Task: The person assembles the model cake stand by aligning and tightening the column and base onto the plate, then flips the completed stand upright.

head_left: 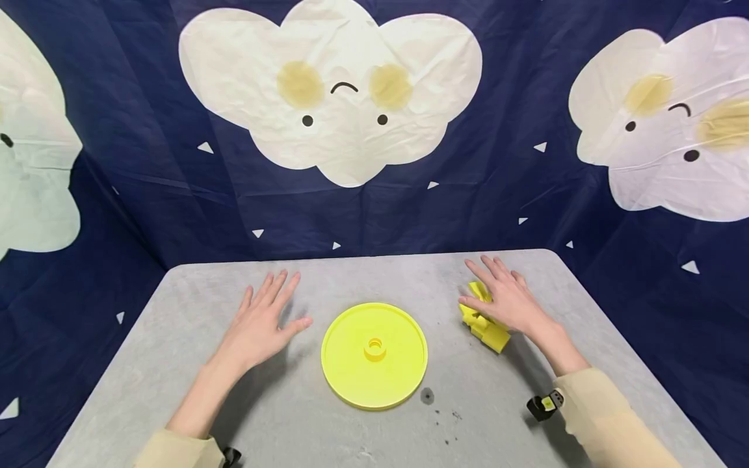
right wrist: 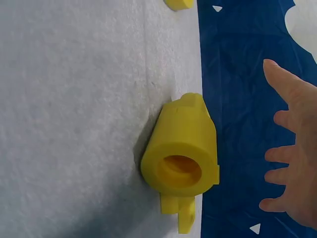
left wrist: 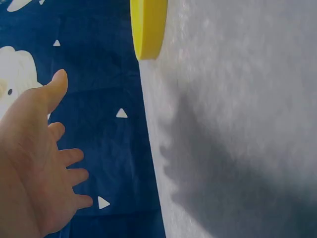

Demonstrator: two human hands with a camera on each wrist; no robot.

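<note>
A round yellow disc (head_left: 351, 377) with a low rim and a short hollow peg at its centre lies on the grey table. To its left hovers my left hand (head_left: 257, 331), fingers straight and spread, holding nothing; the disc's edge (left wrist: 149, 29) shows at the top of the left wrist view. On the right, a yellow part (head_left: 490, 333) with a hollow cylinder and projecting blades lies on its side. My right hand (head_left: 509, 299) is held over it with spread fingers and partly hides it. In the right wrist view the cylinder's round opening (right wrist: 181, 171) faces the camera, apart from the fingers.
The grey table (head_left: 374, 279) has rounded far corners and a few dark stains (head_left: 427, 396) right of the disc. Behind and beside it hangs a dark blue cloth (head_left: 363, 221) printed with white clouds and small triangles.
</note>
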